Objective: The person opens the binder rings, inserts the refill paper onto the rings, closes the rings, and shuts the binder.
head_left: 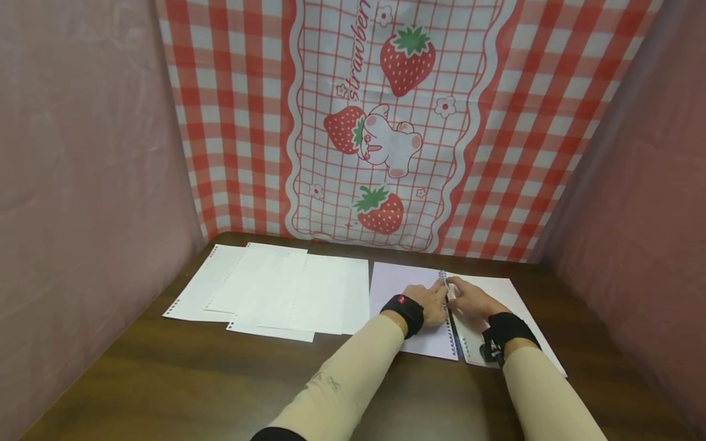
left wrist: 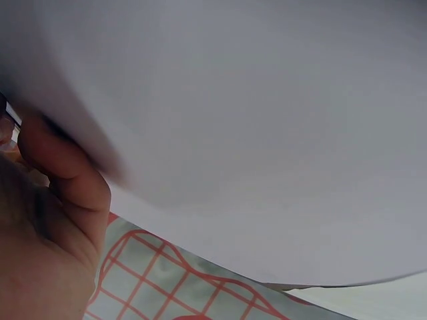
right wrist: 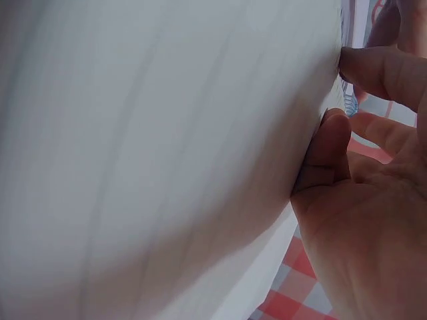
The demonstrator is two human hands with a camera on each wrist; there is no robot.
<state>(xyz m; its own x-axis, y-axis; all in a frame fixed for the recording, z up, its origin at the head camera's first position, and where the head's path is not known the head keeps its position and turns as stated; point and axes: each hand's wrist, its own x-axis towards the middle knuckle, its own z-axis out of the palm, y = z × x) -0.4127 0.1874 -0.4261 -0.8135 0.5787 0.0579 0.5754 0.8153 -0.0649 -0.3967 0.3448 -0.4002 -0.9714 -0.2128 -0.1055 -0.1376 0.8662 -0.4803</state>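
Observation:
A ring-bound notebook lies spread out, with a lavender page (head_left: pixel 405 278) left of its ring spine (head_left: pixel 455 349). Over the right half is a white lined sheet (right wrist: pixel 120 133); punched holes run down its left edge, beside the rings. My left hand (head_left: pixel 429 303) rests over the lavender page, fingers reaching the upper rings. In the left wrist view a bent finger (left wrist: pixel 67 167) touches the page; the other fingertips are hidden. My right hand (head_left: pixel 473 299) pinches the sheet's holed edge near the upper rings, its lower fingers curled against the paper.
Several loose white punched sheets (head_left: pixel 331 288) lie overlapping on the brown table (head_left: pixel 193 380), left of the notebook. A red checked strawberry cloth (head_left: pixel 380 135) hangs behind the table. Pink curtains (head_left: pixel 94 184) stand at both sides.

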